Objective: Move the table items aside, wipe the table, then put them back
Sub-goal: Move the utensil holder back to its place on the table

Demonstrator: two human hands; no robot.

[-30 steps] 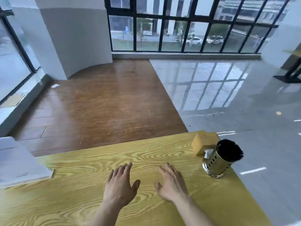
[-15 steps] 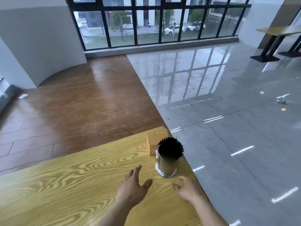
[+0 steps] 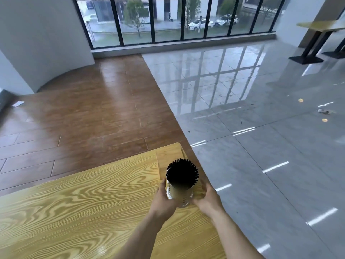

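A shiny metal holder [image 3: 179,192] packed with black chopsticks [image 3: 182,173] stands upright near the far right corner of the yellow wood-grain table [image 3: 84,206]. My left hand [image 3: 164,200] presses against its left side and my right hand [image 3: 206,199] against its right side, so both hands clasp it. Directly behind the holder stands a yellow wooden box [image 3: 168,158], partly hidden by the chopsticks.
The table's right edge runs just past my right hand, with grey glossy tiles [image 3: 261,146] below. Brown wooden flooring [image 3: 84,118] lies beyond the far edge. Another table [image 3: 321,34] on black legs stands at the far right by the windows.
The view swung right and the stack of paper on the left left the frame. Both hands moved from flat above the table to the chopstick holder and closed on its sides.
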